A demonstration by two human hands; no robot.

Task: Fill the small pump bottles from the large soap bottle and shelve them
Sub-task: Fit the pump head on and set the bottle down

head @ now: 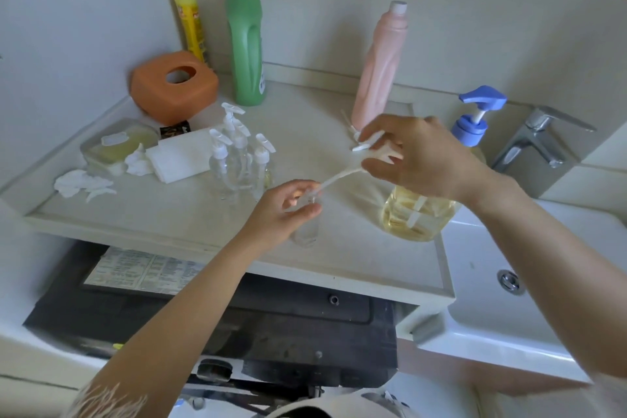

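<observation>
My left hand [288,207] grips the neck of a small clear bottle [306,231] that stands on the counter. My right hand [417,156] holds a white pump head [373,149] tilted above it, and the pump's white tube [339,176] slants down to the bottle's mouth. Just behind my right wrist stands the large soap bottle [417,217], holding yellow liquid, with a blue pump [478,112]. Several small clear pump bottles [237,159] with white pumps stand grouped at the counter's middle.
At the back stand a pink bottle [380,68], a green bottle [246,34] and a yellow bottle [190,20]. An orange tissue box [173,85], a soap dish [117,142] and white tissues [179,156] lie left. A sink [509,299] with a tap [539,139] is right.
</observation>
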